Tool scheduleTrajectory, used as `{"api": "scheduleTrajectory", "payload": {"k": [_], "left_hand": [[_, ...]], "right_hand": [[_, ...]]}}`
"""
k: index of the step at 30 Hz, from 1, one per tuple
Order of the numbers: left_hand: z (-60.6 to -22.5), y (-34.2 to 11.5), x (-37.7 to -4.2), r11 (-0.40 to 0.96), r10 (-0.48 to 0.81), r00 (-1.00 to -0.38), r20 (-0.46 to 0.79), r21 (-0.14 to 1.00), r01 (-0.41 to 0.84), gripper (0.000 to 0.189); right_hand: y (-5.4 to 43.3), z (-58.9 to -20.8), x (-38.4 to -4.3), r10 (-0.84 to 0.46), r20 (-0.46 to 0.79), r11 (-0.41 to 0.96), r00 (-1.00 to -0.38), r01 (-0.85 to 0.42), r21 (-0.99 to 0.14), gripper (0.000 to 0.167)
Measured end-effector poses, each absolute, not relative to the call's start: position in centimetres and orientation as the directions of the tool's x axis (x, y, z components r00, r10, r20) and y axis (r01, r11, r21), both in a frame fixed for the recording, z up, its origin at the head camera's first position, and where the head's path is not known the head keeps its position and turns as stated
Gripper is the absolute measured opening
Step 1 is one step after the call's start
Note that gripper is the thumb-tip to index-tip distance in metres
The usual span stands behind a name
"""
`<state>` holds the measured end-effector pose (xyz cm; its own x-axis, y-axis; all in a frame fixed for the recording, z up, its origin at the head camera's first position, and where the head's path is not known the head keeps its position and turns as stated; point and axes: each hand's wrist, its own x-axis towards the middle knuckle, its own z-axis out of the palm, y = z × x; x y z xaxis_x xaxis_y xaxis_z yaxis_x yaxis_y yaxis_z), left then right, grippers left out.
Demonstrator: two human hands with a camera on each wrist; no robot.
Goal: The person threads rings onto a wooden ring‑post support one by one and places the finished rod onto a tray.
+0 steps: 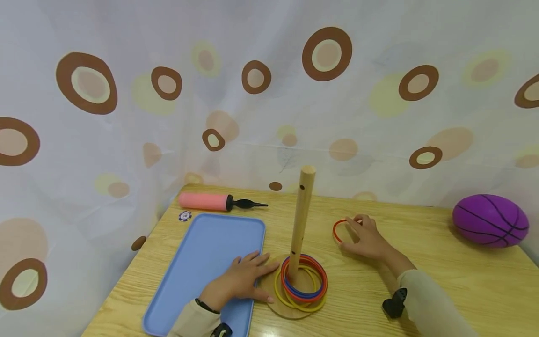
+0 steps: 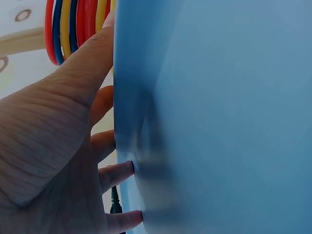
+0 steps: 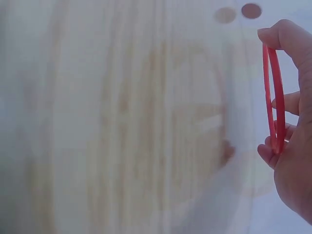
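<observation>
My right hand (image 1: 365, 238) holds a thin red ring (image 1: 337, 231) above the table, right of a wooden post (image 1: 301, 215). In the right wrist view, that red ring (image 3: 278, 97) sits between the thumb and the fingers. Several red, blue and yellow rings (image 1: 323, 276) lie stacked around the foot of the post, on its round wooden base (image 1: 280, 306). My left hand (image 1: 242, 280) has its fingers spread over the blue tray's right edge, the thumb and index finger reaching to the base. The left wrist view shows the fingertips at the tray's rim (image 2: 122, 112).
The blue tray (image 1: 214, 238) lies on the left of the wooden table (image 1: 362, 299). Behind it are a pink hand pump (image 1: 204, 201) with a black nozzle and a small poker chip (image 1: 185, 216). At the far right sits a purple ball (image 1: 490, 220). A patterned curtain (image 1: 269, 107) hangs behind.
</observation>
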<state>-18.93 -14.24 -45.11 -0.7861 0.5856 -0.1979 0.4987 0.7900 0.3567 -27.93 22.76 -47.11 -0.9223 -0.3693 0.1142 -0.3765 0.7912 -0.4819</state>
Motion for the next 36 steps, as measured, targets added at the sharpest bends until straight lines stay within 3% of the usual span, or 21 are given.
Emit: {"api": "scheduleTrajectory", "payload": {"k": [8, 18, 36], "left_hand": [[-44.9, -14.4, -18.9, 0.783, 0.593, -0.785, -0.181, 0.357, 0.509, 0.081], [-45.1, -14.3, -19.0, 0.781, 0.597, -0.782, -0.177, 0.348, 0.518, 0.081], [-44.5, -14.3, -18.8, 0.774, 0.604, -0.770, -0.205, 0.381, 0.505, 0.081]], "right_hand": [[22.5, -44.2, -26.2, -0.433, 0.230, 0.764, -0.871, -0.491, -0.420, 0.080], [22.2, -37.0, -24.4, -0.553, 0.439, 0.660, -0.709, -0.694, -0.289, 0.074], [21.1, -26.1, -21.7, -0.684, 0.509, 0.491, -0.522, -0.846, -0.207, 0.081]]}}
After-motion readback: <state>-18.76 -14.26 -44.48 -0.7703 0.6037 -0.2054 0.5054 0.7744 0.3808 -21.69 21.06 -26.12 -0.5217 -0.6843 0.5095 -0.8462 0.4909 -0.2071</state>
